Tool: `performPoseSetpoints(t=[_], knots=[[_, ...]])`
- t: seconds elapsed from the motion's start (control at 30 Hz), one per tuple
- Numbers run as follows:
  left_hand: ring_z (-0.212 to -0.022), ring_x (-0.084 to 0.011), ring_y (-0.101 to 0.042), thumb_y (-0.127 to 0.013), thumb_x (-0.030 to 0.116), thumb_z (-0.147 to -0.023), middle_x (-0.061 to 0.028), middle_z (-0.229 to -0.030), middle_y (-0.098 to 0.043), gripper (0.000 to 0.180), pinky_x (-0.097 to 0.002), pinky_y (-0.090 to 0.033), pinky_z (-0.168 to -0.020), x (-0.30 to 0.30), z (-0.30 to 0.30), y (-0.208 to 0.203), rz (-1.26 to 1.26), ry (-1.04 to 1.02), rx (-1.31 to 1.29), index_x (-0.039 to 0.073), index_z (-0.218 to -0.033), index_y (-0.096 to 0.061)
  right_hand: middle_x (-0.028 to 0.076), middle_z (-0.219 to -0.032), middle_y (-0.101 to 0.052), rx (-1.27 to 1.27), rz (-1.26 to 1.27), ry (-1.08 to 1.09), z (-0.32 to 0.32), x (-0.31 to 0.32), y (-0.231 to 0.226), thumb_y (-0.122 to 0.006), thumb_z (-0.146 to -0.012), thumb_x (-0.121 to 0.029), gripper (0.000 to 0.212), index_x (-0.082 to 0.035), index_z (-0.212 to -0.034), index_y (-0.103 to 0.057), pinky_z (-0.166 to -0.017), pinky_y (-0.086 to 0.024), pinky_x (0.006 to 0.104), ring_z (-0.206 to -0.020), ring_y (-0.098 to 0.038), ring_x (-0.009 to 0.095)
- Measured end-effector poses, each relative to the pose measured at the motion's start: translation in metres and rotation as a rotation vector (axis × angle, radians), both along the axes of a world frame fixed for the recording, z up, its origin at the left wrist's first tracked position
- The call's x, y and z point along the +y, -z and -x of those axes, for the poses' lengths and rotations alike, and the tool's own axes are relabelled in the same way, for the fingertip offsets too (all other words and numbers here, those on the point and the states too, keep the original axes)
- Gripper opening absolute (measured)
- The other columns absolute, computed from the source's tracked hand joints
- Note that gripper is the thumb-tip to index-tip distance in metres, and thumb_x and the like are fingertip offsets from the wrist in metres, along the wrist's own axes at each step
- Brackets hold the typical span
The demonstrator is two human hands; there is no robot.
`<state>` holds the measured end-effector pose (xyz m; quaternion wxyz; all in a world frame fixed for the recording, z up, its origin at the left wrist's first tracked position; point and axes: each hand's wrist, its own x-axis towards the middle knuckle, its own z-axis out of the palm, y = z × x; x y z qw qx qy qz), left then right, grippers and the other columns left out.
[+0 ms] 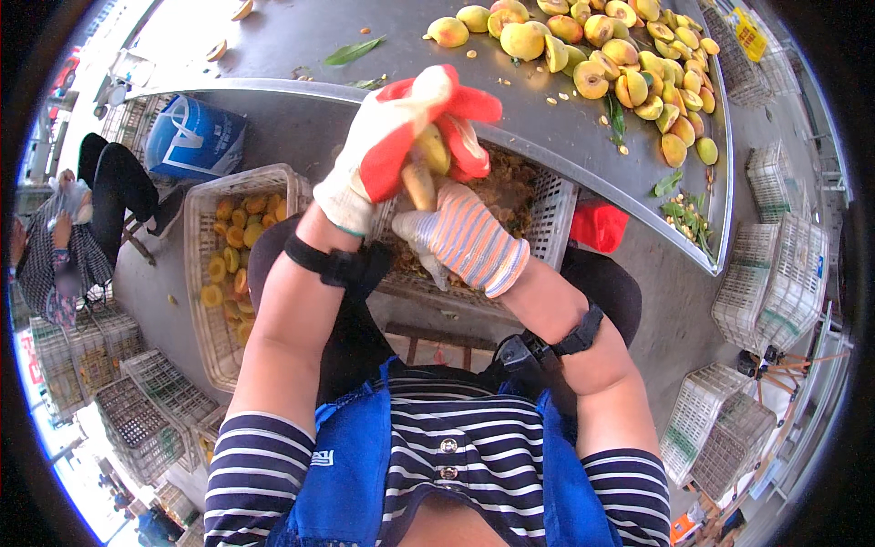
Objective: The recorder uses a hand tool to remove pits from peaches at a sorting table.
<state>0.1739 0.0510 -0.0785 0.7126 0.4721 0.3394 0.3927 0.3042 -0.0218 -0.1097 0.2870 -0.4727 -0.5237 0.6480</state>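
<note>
My left hand, in a red and white glove, is closed around a yellow peach above a crate. Close against it, my right hand in a striped knit glove grips a short tan tool handle, whose working end is hidden by the fruit and the left glove. Below both hands is a white plastic crate with brown, wet-looking scraps in it. Peach halves fill another plastic crate to my left.
A metal table spans the front, with a heap of peaches, loose pits and green leaves. A blue bag stands beyond the left crate. Another person sits at far left. Stacked crates line the right.
</note>
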Motion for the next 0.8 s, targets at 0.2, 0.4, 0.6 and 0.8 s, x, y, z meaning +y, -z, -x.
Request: performPoseSetpoints(t=[0.2,0.4,0.6,0.8], knots=[[-0.075,-0.0265,-0.073,-0.051,0.051,-0.109,-0.0154,-0.081,-0.074,0.061,-0.0364,-0.060,-0.071,0.000,0.001,0.005,0.011,0.033,-0.116,-0.005,-0.120,-0.073,0.015,-0.099,-0.070,0.020,-0.052,-0.057,-0.005,0.001,0.002,-0.077,-0.087,-0.020,0.041,-0.002,-0.122,-0.066,-0.079,-0.055,0.0411,-0.088,-0.070,0.028],[-0.096,-0.0329,-0.074,-0.052,0.054,-0.108,-0.0151,-0.106,-0.077,0.061,-0.0429,-0.061,-0.086,0.017,0.005,0.021,0.211,-0.190,-0.316,0.001,-0.137,-0.064,0.027,-0.093,-0.071,-0.607,-0.567,-0.010,-0.034,-0.004,0.005,-0.076,-0.088,-0.022,0.045,-0.002,-0.125,-0.059,-0.077,-0.056,0.0529,-0.090,-0.069,0.048],[-0.104,-0.0361,-0.074,-0.051,0.052,-0.109,-0.0184,-0.115,-0.076,0.059,-0.0454,-0.059,-0.091,0.018,0.025,0.021,0.189,-0.221,-0.318,0.003,-0.139,-0.063,0.027,-0.088,-0.071,-1.001,-0.489,-0.186,-0.061,0.000,0.000,-0.075,-0.090,-0.022,0.036,-0.004,-0.115,-0.057,-0.077,-0.055,0.0571,-0.090,-0.070,0.048],[-0.092,-0.0287,-0.076,-0.052,0.043,-0.110,-0.0213,-0.105,-0.077,0.052,-0.0379,-0.061,-0.082,-0.020,0.103,-0.041,-0.072,-0.524,0.003,0.000,-0.134,-0.067,0.028,-0.107,-0.073,-0.935,-0.380,-0.239,-0.055,0.006,-0.010,-0.065,-0.097,-0.027,0.037,-0.003,-0.125,-0.064,-0.092,-0.055,0.0523,-0.106,-0.070,0.046]])
